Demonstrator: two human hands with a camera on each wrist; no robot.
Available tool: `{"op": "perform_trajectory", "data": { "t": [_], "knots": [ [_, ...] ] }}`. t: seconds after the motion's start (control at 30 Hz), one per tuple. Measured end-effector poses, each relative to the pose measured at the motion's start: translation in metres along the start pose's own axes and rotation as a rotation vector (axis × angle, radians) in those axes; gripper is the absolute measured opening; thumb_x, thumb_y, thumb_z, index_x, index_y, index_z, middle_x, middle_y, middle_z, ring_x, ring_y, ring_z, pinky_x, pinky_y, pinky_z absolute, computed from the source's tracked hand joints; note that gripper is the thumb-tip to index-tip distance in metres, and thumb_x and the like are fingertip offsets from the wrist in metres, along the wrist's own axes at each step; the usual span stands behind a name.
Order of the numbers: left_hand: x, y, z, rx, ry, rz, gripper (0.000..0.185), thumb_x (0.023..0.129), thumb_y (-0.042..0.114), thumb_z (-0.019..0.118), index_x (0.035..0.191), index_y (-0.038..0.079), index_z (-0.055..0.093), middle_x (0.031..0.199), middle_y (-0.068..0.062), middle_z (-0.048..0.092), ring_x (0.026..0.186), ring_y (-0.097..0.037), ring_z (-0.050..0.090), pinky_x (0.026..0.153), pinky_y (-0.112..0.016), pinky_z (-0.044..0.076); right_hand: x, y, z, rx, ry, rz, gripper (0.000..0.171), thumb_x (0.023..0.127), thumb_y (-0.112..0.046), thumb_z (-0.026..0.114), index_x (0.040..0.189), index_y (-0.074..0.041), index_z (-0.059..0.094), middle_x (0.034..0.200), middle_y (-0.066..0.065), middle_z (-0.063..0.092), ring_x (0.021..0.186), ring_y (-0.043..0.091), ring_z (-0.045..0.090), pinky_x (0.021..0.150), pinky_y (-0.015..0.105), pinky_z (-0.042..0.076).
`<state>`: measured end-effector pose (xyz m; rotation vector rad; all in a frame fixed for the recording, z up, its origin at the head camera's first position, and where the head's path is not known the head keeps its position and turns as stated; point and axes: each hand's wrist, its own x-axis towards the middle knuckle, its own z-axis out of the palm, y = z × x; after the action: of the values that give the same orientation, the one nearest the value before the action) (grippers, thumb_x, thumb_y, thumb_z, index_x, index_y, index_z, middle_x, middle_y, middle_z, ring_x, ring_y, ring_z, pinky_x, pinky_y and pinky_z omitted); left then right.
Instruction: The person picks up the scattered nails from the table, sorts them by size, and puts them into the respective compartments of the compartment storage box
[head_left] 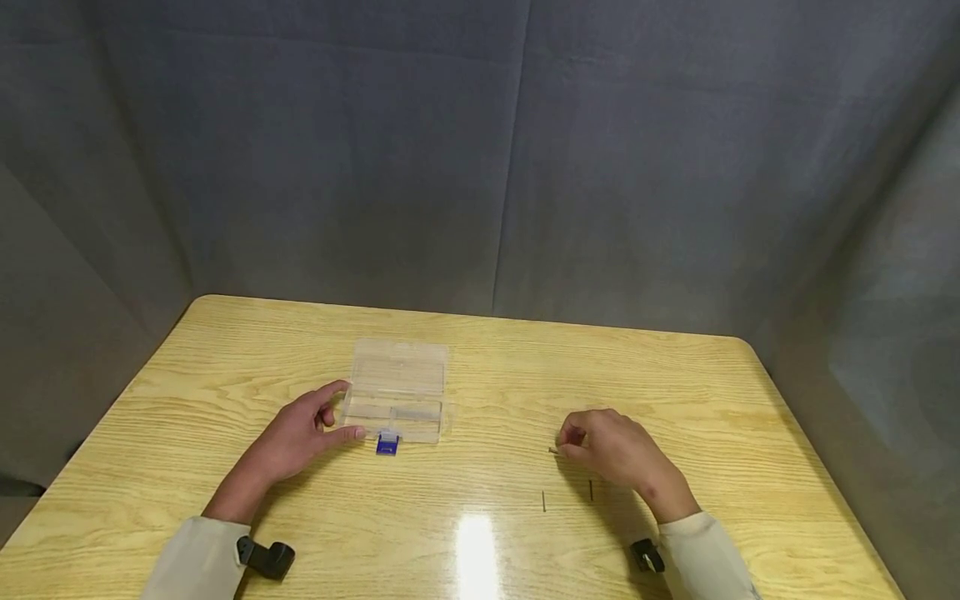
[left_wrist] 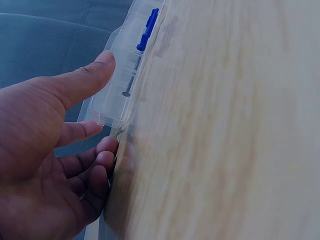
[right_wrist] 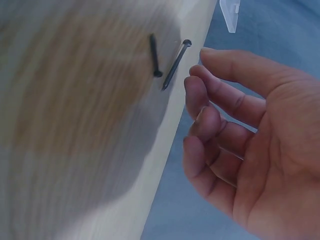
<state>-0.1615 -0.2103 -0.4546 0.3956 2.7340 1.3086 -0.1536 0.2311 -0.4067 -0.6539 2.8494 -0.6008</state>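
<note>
My left hand (head_left: 300,437) grips the left end of a clear plastic box (head_left: 405,437), thumb at its front and index finger toward its back. The box lies open with its clear lid (head_left: 399,368) tipped back and its blue latch (head_left: 387,444) hanging at the front. Through its wall a nail (left_wrist: 131,80) shows inside. To the right, my right hand (head_left: 611,446) pinches a small nail (head_left: 552,451) at its fingertips; the fingers hide most of it. Two dark nails lie below that hand, one on the left (head_left: 543,501) and one on the right (head_left: 591,490).
The wooden table (head_left: 480,475) has rounded far corners. Grey cloth (head_left: 337,167) hangs behind it and along both sides. Dark wrist mounts sit on the left sleeve (head_left: 198,558) and the right sleeve (head_left: 705,554).
</note>
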Motion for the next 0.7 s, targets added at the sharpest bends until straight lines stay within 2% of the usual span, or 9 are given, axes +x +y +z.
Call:
{"op": "perform_trajectory", "data": {
  "t": [0.23,0.7],
  "knots": [
    [0.0,-0.001,0.0,0.007,-0.001,0.007,0.079,0.096,0.035,0.077,0.152,-0.007,0.04,0.091,-0.007,0.047,0.069,-0.017,0.038,0.067,-0.034,0.037,-0.005,0.007,0.002,-0.013,-0.015,0.011,0.01,0.094,-0.014,0.078,0.09,-0.021,0.073,0.087,-0.013,0.068,0.077,0.004,0.061,0.073,0.042,0.053],
    [0.0,0.0,0.0,-0.007,0.002,0.005,0.079,0.095,0.033,0.077,0.152,-0.007,0.04,0.09,-0.007,0.046,0.065,-0.016,0.037,0.064,-0.032,0.036,-0.01,0.014,0.006,-0.027,-0.013,0.002,0.014,0.094,-0.01,0.078,0.088,-0.02,0.07,0.084,-0.014,0.065,0.075,0.002,0.058,0.069,0.034,0.051]
  ]
}}
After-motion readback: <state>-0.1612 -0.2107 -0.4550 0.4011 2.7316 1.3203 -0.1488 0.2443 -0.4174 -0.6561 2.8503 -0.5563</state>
